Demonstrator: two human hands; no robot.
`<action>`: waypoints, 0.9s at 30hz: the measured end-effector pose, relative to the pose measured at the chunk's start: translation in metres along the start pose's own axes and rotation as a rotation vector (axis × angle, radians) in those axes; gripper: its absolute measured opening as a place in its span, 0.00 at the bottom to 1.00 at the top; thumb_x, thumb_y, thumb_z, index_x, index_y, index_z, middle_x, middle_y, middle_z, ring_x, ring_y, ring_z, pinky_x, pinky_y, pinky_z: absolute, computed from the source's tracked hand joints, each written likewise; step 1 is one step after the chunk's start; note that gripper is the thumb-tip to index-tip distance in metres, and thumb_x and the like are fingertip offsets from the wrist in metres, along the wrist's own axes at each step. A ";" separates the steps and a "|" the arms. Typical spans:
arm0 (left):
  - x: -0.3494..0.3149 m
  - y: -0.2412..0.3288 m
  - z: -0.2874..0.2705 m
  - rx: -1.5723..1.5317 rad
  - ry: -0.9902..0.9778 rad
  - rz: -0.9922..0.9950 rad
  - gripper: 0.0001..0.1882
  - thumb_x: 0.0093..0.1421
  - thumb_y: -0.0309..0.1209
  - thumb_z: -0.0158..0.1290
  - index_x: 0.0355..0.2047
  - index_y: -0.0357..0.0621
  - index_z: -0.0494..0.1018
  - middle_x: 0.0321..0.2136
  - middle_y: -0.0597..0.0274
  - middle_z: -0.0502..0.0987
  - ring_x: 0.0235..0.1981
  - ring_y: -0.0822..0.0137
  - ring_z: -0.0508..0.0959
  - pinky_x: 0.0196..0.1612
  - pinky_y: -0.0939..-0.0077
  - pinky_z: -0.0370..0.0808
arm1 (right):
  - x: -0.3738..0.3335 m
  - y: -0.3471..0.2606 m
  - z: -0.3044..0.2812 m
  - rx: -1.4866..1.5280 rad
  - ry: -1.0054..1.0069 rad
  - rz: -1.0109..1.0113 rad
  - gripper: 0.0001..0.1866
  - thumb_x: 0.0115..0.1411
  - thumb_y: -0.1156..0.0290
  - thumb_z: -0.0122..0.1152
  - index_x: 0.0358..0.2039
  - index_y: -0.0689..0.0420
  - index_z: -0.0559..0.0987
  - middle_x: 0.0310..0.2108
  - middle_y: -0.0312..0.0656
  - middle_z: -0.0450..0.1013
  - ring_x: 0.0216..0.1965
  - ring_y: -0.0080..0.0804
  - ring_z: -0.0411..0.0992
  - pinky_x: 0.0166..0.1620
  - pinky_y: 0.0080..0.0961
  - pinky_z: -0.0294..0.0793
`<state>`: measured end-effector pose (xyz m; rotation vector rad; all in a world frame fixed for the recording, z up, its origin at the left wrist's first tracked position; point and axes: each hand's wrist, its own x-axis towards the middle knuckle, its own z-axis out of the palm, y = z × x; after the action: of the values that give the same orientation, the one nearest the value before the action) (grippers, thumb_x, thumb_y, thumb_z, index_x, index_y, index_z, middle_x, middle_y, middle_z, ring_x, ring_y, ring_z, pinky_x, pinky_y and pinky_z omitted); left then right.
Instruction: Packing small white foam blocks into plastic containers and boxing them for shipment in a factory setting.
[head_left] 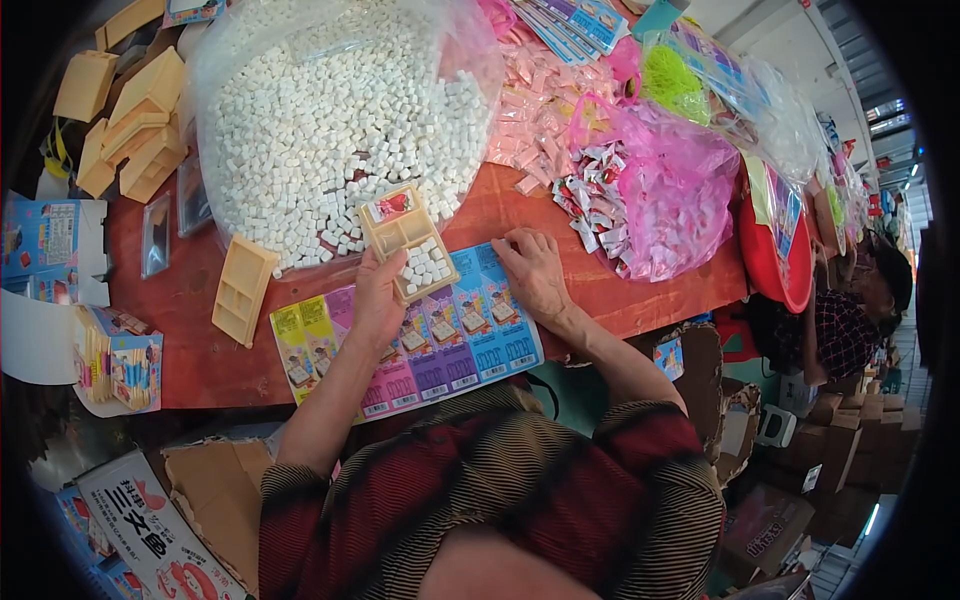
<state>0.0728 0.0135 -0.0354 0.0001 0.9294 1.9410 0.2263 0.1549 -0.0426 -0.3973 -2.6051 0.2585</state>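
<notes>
My left hand (379, 300) grips a beige compartment tray (408, 236) by its near edge. One compartment of the tray holds small white cubes (427, 265), and its far compartment holds a red-and-white packet (392, 206). Under the tray lies a printed sheet of colourful cards (470, 368) in yellow, pink, purple and blue. My right hand (535, 272) rests at the sheet's far right corner, fingers bent and slightly apart, with nothing visible in them. A large clear bag (215, 130) spreads just beyond the tray, full of loose white cubes.
An empty beige tray (244, 290) lies to the left, near stacked trays (150, 110). Pink packets (525, 110) and a pink bag (680, 190) of small sachets cover the right side. A red basin (778, 255) stands at the right edge, near another person (850, 320). Cardboard boxes (215, 490) stand below.
</notes>
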 end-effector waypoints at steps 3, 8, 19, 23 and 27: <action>-0.001 0.001 0.001 0.008 -0.001 -0.007 0.16 0.52 0.20 0.41 0.42 0.42 0.60 0.39 0.59 0.68 0.39 0.67 0.71 0.41 0.73 0.70 | 0.003 -0.005 -0.002 0.069 0.042 0.077 0.11 0.42 0.77 0.53 0.30 0.58 0.73 0.31 0.41 0.64 0.35 0.36 0.62 0.39 0.31 0.59; -0.001 0.001 0.007 -0.010 0.011 -0.011 0.15 0.52 0.20 0.41 0.42 0.41 0.60 0.38 0.59 0.68 0.38 0.67 0.71 0.40 0.73 0.71 | 0.012 -0.004 -0.001 0.054 -0.077 0.176 0.08 0.40 0.76 0.53 0.25 0.59 0.70 0.32 0.43 0.63 0.39 0.38 0.61 0.42 0.32 0.57; 0.002 -0.001 0.001 -0.010 0.047 0.036 0.16 0.51 0.19 0.40 0.41 0.41 0.59 0.38 0.57 0.68 0.38 0.66 0.71 0.39 0.74 0.71 | -0.031 -0.031 -0.046 0.411 -0.079 -0.246 0.10 0.39 0.80 0.50 0.26 0.58 0.65 0.31 0.45 0.63 0.40 0.42 0.62 0.42 0.36 0.60; 0.007 -0.006 -0.004 0.021 0.070 0.069 0.16 0.51 0.20 0.42 0.41 0.40 0.59 0.37 0.58 0.69 0.37 0.66 0.71 0.39 0.72 0.71 | -0.014 -0.037 -0.091 0.609 0.353 0.081 0.02 0.51 0.77 0.45 0.24 0.60 0.64 0.24 0.44 0.66 0.28 0.33 0.67 0.35 0.27 0.67; 0.006 -0.007 -0.001 -0.006 0.018 0.046 0.15 0.50 0.18 0.42 0.40 0.39 0.59 0.36 0.58 0.69 0.35 0.68 0.72 0.37 0.75 0.72 | 0.008 -0.010 -0.150 0.984 0.730 0.468 0.05 0.52 0.78 0.45 0.31 0.63 0.66 0.27 0.42 0.68 0.26 0.24 0.67 0.34 0.21 0.67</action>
<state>0.0744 0.0190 -0.0417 0.0001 0.9428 1.9898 0.2916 0.1642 0.0930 -0.5726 -1.4078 1.2127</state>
